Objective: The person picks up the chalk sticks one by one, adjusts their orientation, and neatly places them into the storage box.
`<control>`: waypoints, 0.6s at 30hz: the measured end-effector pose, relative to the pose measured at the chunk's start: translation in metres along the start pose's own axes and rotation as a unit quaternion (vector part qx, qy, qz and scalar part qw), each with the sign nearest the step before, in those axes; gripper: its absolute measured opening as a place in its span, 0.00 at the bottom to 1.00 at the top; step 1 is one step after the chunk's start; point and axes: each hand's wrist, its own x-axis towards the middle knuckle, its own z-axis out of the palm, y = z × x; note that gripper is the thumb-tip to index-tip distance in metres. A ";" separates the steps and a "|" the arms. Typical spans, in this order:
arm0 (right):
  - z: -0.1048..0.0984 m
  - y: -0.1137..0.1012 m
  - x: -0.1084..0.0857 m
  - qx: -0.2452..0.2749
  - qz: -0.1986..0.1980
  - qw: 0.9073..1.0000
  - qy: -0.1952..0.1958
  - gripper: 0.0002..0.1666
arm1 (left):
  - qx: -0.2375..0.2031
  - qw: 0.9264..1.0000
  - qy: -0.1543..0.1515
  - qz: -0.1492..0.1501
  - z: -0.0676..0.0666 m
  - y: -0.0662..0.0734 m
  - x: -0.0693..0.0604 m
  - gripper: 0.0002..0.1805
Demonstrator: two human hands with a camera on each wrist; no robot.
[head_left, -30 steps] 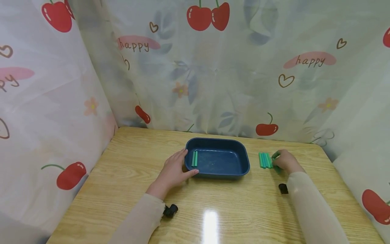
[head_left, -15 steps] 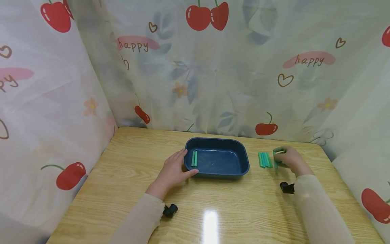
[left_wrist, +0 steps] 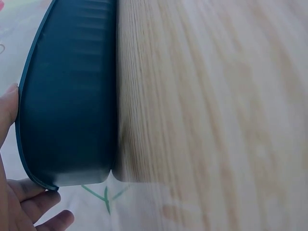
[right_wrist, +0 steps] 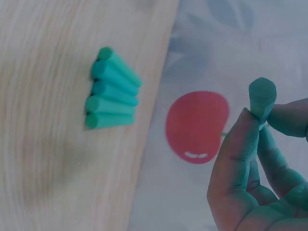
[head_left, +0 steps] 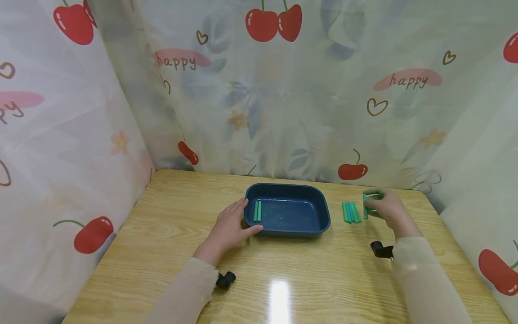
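We are gripping a corner of the dark blue tub [head_left: 295, 219] with our left hand [head_left: 229, 227], and the tub is holding two green sticks [head_left: 259, 210] side by side at its left end. To its right, five green and blue sticks [head_left: 351, 213] are lying together on the table [head_left: 315, 274]. Beside them, our right hand [head_left: 386, 208] is pinching another green stick [right_wrist: 263, 94] above the table. Behind, the cloth [head_left: 279, 117] is showing "py", then "happy" twice.
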 end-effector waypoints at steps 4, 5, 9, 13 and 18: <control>0.001 -0.005 -0.004 0.003 -0.022 1.000 0.010 0.31 | 0.000 1.000 -0.002 0.001 -0.001 0.000 0.000 0.56; 0.002 -0.006 -0.005 0.004 -0.027 1.000 0.012 0.31 | 0.001 1.000 -0.002 0.001 0.000 0.000 0.000 0.56; 0.006 -0.015 -0.009 0.022 -0.037 0.999 0.015 0.31 | 0.002 1.000 -0.003 0.000 0.000 -0.001 0.000 0.56; 0.009 -0.024 -0.015 0.047 -0.044 0.998 0.020 0.30 | 0.004 1.000 -0.002 0.000 0.001 -0.001 0.001 0.56; 0.014 -0.037 -0.022 0.078 -0.059 0.995 0.025 0.30 | 0.006 1.000 -0.002 0.001 0.001 -0.002 0.001 0.56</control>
